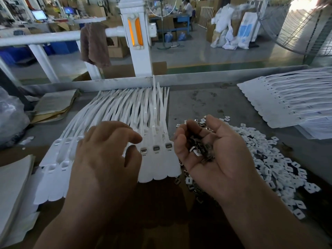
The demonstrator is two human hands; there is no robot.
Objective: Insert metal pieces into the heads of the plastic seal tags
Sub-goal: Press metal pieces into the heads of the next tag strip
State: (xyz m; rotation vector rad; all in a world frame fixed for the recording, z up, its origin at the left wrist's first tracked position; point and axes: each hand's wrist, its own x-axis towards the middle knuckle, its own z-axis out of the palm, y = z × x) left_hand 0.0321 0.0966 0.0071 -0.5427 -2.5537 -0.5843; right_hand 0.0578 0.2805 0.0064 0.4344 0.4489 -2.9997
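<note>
Metal pieces (199, 143) fill right hand (221, 159); left hand (106, 155) covers tags (159, 170).

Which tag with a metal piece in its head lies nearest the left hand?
The leftmost of three filled tags, beside the left hand; the other two sit nearer the right hand cupping metal pieces.

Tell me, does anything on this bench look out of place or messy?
At the right end of the row of white tags, a few straps cross and stick up instead of lying fanned like the rest.
</note>
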